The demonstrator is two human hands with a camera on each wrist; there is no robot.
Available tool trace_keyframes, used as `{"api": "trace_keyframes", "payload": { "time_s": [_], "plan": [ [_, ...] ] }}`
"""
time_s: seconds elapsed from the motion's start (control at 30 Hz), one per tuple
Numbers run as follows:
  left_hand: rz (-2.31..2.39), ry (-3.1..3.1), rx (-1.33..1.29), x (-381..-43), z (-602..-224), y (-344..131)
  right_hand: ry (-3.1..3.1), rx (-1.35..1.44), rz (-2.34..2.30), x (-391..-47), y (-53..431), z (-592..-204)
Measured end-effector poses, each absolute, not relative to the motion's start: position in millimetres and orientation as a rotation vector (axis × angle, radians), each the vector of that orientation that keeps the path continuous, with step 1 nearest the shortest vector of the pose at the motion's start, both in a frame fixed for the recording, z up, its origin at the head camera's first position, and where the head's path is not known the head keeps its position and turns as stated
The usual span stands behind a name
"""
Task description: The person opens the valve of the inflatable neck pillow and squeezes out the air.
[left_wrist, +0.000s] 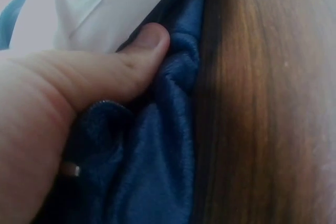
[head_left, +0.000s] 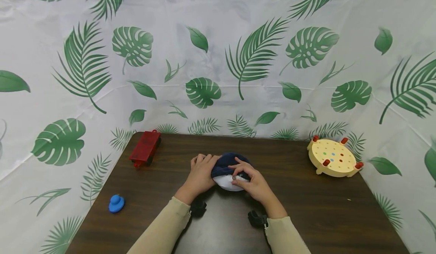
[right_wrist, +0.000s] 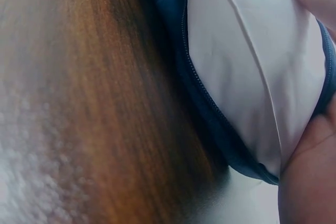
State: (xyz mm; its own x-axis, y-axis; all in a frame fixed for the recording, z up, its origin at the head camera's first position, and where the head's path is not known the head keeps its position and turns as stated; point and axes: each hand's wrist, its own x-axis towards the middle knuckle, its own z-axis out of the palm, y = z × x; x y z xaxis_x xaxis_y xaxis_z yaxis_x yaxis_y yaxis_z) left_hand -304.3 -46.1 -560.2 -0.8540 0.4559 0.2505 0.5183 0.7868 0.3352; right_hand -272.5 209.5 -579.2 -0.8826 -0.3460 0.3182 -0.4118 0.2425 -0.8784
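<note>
A navy blue zippered pouch [head_left: 223,163] of soft, shiny fabric lies on the dark wooden table, its zip parted. White cloth [right_wrist: 236,77] with a raised seam shows through the opening, between rows of zip teeth. At the pouch's left side, my left hand [head_left: 201,173] grips the bunched blue fabric. Its thumb [left_wrist: 139,51] lies along the edge beside the white cloth, and the other fingers are mostly hidden. My right hand [head_left: 254,180] holds the right side of the opening, with thumb and forefinger bent toward each other over the white part.
A red toy cart [head_left: 144,148] stands at the back left, and a small blue hat-shaped piece [head_left: 116,203] lies at the left edge. Toward the back right sits a round yellow toy [head_left: 332,157] with red-tipped pegs. A leaf-patterned white sheet [head_left: 218,64] hangs behind the table.
</note>
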Motion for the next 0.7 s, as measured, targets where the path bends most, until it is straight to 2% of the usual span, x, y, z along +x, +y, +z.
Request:
{"api": "trace_keyframes", "payload": {
  "time_s": [0.7],
  "plan": [
    [-0.607, -2.809, -0.766, -307.7, -562.5, -45.8, -2.433, 0.717, 1.774, -273.8, 208.0, -577.3]
  ]
}}
